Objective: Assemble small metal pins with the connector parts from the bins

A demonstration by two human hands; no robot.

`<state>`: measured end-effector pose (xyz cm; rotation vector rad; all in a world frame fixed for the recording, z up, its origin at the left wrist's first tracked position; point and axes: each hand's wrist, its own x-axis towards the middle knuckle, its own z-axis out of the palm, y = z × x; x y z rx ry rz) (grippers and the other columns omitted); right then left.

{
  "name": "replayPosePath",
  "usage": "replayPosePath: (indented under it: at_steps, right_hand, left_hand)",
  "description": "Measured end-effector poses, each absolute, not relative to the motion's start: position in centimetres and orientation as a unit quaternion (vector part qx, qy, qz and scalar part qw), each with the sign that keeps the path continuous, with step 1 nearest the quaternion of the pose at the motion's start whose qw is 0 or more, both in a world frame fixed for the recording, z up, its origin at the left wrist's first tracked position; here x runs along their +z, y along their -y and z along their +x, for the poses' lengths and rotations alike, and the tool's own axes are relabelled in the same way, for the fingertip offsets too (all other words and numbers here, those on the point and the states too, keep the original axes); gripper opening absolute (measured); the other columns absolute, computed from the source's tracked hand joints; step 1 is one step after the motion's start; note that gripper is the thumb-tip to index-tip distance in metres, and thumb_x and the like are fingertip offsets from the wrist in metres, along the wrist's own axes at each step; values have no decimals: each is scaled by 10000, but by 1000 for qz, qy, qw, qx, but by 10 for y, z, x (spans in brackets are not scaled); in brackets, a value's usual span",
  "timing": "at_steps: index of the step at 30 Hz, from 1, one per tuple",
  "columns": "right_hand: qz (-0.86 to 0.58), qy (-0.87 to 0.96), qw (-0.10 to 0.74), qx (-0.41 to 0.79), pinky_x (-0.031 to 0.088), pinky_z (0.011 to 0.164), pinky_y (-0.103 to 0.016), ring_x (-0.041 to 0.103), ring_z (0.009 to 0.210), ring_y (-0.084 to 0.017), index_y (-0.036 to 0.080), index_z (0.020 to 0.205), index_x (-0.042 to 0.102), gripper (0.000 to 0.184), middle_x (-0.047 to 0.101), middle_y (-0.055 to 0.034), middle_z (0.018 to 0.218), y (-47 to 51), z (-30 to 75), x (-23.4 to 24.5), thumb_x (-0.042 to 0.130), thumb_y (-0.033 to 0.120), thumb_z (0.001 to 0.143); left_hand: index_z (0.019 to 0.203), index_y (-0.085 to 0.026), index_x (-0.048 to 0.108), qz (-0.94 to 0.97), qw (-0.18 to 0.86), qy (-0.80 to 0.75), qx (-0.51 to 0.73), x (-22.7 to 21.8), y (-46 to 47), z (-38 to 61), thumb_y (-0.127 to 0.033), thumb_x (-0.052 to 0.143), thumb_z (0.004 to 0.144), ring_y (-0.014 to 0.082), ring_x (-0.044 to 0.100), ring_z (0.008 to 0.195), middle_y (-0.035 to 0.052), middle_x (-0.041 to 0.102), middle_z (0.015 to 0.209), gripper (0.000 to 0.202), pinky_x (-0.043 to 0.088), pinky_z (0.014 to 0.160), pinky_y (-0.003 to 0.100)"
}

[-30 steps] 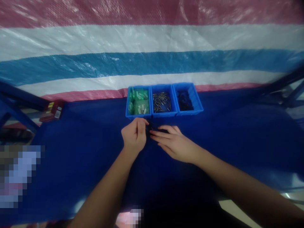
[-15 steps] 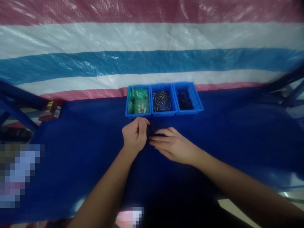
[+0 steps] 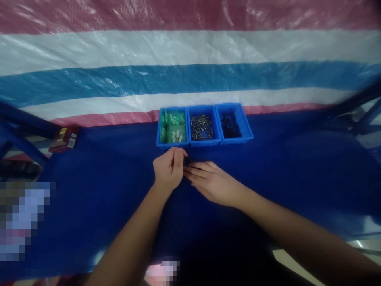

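Note:
My left hand (image 3: 167,169) is closed in a fist-like grip, thumb on top, around a small dark part (image 3: 187,161). Only a bit of that part shows at the fingertips, so its kind is unclear. Close against it from the right comes my right hand (image 3: 212,180), its fingers stretched out and lying side by side. Their tips touch or nearly touch the dark part and the left hand; the right thumb is hidden. Just beyond the hands stand three blue bins: a left bin (image 3: 158,143), a middle bin (image 3: 205,142) and a right bin (image 3: 244,123).
Pale small pieces in green plastic (image 3: 176,127) fill the left bin. Thin brass-and-dark metal pins (image 3: 202,127) lie in the middle one, black parts (image 3: 229,125) in the right. A dark red box (image 3: 64,138) sits at the left of the blue table (image 3: 297,171). Behind hangs a striped sheet (image 3: 190,47).
My right hand has shifted slightly left, its fingertips now closer to the left hand and overlapping the dark part more. The left hand has stayed in place.

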<state>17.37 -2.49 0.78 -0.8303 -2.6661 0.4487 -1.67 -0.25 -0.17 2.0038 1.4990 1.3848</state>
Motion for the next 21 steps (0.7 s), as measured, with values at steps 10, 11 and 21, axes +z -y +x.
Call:
replayPosePath:
  at_steps: [10, 11, 21]
  right_hand:
    - [-258, 942, 175, 122, 452, 1060, -427, 497, 1369, -259, 161, 1369, 603, 368, 627, -84, 1425, 30, 166, 3, 475, 225, 1030]
    - [-264, 940, 179, 119, 454, 1055, -422, 502, 1362, -259, 155, 1365, 606, 367, 628, -87, 1422, 30, 166, 2, 473, 222, 1029]
    - [-269, 942, 194, 44, 511, 838, -383, 637, 1085, -245, 143, 1134, 724, 243, 757, -96, 1147, 27, 170, 2, 512, 161, 1016]
  left_hand:
    - [811, -165, 688, 683, 152, -522, 488, -4, 3, -15, -290, 452, 1021, 89, 582, 525, -9, 624, 578, 340, 433, 551, 210]
    - [810, -165, 688, 684, 151, -522, 487, -3, 3, -14, -292, 453, 1020, 89, 580, 525, -10, 621, 576, 340, 432, 553, 210]
    - [822, -164, 702, 679, 156, -526, 489, -7, 1, -15, -330, 435, 1029, 100, 589, 550, 9, 648, 621, 376, 432, 553, 215]
